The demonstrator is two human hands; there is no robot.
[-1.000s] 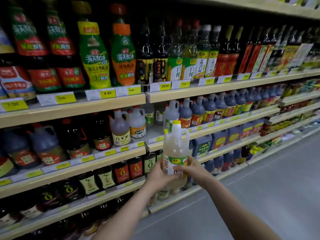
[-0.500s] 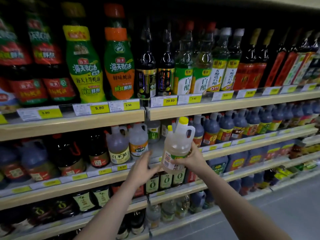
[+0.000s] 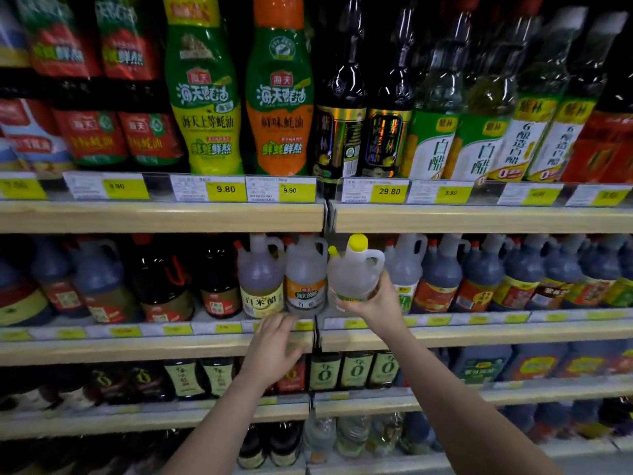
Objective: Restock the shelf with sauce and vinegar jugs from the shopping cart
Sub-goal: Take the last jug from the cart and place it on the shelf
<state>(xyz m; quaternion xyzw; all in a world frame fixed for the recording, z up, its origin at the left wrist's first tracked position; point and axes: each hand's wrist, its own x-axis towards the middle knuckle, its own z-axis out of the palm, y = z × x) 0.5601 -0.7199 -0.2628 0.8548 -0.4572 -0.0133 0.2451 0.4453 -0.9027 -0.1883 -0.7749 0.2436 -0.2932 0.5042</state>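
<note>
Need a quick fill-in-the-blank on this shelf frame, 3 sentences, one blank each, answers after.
1. The clear jug gripped by the right hand has a ____ cap.
2. The left hand holds ____.
3. The price tag under the two dark bottles on the upper shelf reads ____.

Missing words: yellow; nothing; 29.80

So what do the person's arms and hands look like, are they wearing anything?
Both forearms are bare as far as the frame shows: no sleeves, gloves, watch or rings visible on the left hand or the right hand. The picture is too blurred to show finer detail.
</note>
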